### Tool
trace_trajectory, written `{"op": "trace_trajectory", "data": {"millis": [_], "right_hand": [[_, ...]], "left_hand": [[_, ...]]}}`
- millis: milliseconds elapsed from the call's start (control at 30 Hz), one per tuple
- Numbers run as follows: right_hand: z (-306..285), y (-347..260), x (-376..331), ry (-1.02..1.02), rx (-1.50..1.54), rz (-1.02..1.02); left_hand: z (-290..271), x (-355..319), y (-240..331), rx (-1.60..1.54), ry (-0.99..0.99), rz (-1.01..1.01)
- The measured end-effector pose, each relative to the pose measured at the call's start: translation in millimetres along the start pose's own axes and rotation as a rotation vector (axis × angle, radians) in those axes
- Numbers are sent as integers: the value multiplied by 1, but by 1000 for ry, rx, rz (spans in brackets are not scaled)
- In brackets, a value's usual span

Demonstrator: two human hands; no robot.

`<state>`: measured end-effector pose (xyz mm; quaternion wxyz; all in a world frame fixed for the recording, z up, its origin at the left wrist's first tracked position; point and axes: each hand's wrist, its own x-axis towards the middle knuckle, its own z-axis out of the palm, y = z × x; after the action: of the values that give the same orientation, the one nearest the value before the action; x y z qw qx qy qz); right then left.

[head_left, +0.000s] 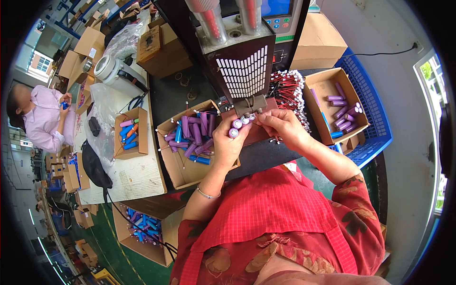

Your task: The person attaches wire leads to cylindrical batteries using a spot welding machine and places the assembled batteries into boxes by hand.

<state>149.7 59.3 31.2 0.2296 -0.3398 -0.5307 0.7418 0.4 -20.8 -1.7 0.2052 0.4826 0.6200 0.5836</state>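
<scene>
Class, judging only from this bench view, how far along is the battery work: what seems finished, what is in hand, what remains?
Possibly done: purple cells lie in the right box, though finished or not is unclear. In hand: the left hand holds a row of cells under the machine head, while the right hand pinches a thin wire at them. Left: many loose cells in the left box, plus the bundle of red leads.

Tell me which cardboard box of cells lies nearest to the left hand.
The open box of purple and blue cells directly under the left hand. The small box lies farther left, another beyond the right hand.
</scene>
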Motion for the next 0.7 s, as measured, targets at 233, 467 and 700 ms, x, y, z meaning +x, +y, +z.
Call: {"op": "trace_trajectory", "data": {"millis": [233,467,700], "right_hand": [[0,-1,6,-7,-25,7],[-4,1,-6,43,-297,-186],[-97,-22,27,401,-1207,-698]], "left_hand": [[3,6,5,1,12,24],[-7,-2,0,-44,106,-63],[-79,-5,-15,-228,441,-192]]}}
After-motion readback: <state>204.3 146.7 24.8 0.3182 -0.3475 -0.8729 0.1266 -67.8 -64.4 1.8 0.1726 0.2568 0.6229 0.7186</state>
